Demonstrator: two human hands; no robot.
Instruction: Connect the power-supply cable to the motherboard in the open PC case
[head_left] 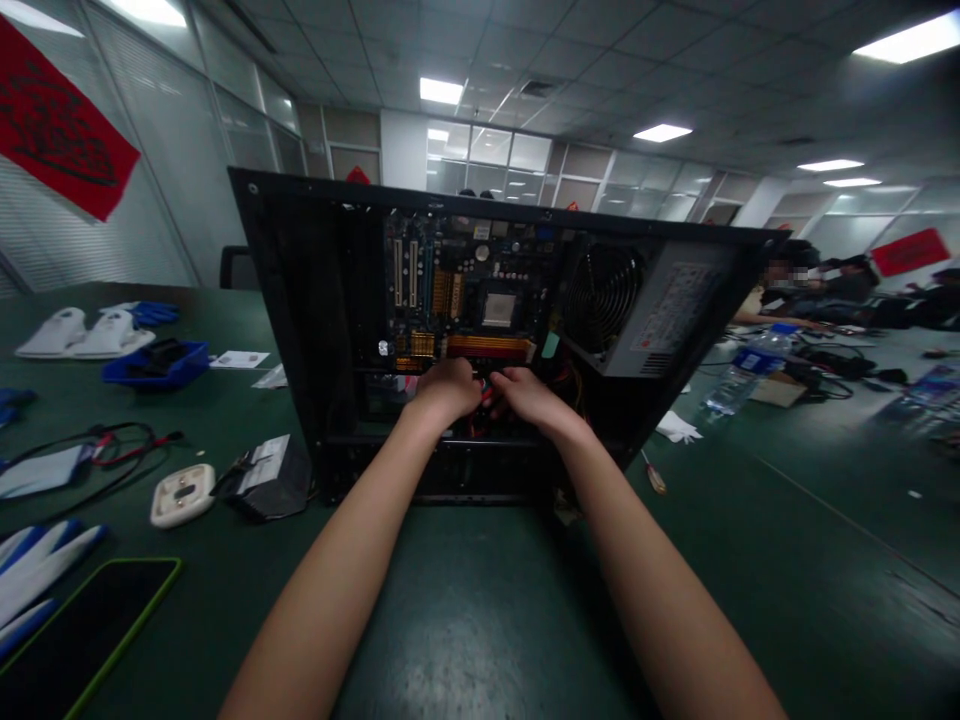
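An open black computer case [330,380] stands on its side on the table, its inside facing me. Within it a motherboard [517,255] shows a bare processor socket area and red and yellow memory slots [491,347]. At the motherboard's lower edge my left hand [448,392] is closed, its fingertips turned away from me. My right hand [532,397] pinches close beside it. Red wires [484,386] show between the two hands; their ends are hidden. A power supply [671,310] with a round fan is mounted at the upper right of the case.
Left of the case lie a small grey-black boxy part [270,480], a white square piece [182,495], a blue tray [161,364], gloves [45,570] and a phone [97,630]. On the right are a screwdriver [655,476], a water bottle [754,370] and cables [832,360]. People sit farther back.
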